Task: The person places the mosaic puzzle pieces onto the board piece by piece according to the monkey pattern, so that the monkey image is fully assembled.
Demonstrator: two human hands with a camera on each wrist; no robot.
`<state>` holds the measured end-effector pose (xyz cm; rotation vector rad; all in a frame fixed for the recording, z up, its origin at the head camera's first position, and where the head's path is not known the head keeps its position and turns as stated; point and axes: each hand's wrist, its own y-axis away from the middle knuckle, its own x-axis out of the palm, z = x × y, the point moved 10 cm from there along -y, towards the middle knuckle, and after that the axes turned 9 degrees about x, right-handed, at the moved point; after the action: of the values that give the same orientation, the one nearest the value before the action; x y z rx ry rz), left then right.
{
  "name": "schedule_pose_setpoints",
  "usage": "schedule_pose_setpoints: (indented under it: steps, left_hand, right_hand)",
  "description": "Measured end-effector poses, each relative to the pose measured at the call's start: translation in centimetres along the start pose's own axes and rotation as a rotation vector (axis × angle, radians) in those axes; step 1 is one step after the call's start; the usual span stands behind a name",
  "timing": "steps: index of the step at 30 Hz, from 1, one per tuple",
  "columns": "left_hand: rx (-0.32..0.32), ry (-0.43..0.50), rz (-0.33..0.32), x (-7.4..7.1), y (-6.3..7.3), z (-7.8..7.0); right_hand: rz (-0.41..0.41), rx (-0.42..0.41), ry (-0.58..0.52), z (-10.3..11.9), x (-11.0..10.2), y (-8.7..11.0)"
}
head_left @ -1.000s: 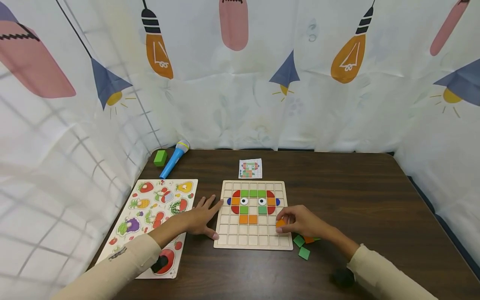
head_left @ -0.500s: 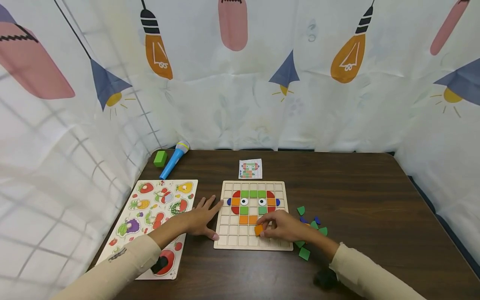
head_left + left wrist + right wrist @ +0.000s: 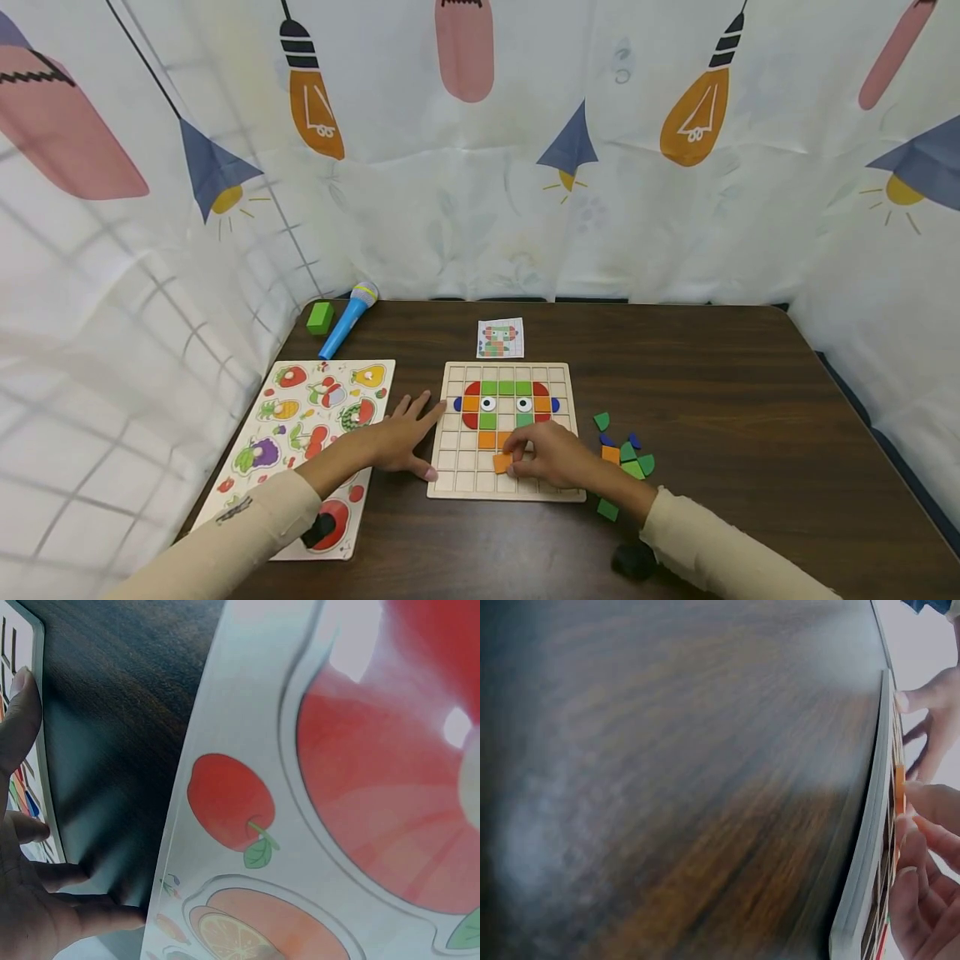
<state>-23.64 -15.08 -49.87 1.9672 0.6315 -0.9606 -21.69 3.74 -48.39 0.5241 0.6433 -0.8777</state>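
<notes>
A wooden grid board (image 3: 457, 482) carries flat coloured tiles laid out as a face, with red corners, green and orange squares, two eye tiles and blue tiles at the sides. My right hand (image 3: 553, 455) pinches an orange square tile (image 3: 502, 463) between thumb and fingers, just below the two orange squares in the grid. In the right wrist view that orange tile (image 3: 900, 787) is right at the board's surface. My left hand (image 3: 401, 437) lies spread at the board's left edge, its thumb and fingertips touching the rim.
Loose green, blue and orange tiles (image 3: 628, 452) lie right of the board. A printed pattern card (image 3: 500, 338) is behind it. On the left are a fruit puzzle board (image 3: 303, 425), a blue toy microphone (image 3: 349, 320) and a green block (image 3: 320, 317).
My right hand has carried the orange tile leftward across the grid, from the board's right edge to below the orange squares. The left hand has stayed in place.
</notes>
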Motion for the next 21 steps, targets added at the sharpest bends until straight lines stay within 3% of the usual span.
schedule_pose_setpoints:
  steps: [6,21]
  left_hand:
    - [0.003,0.003,0.005,-0.14,0.19,-0.17]
    - [0.005,-0.008,0.008,0.03,0.04,0.00]
  right_hand:
    - [-0.014,0.046,0.010,-0.20,0.09,-0.12]
    - [-0.074,0.057,0.085,-0.02,-0.38,-0.06]
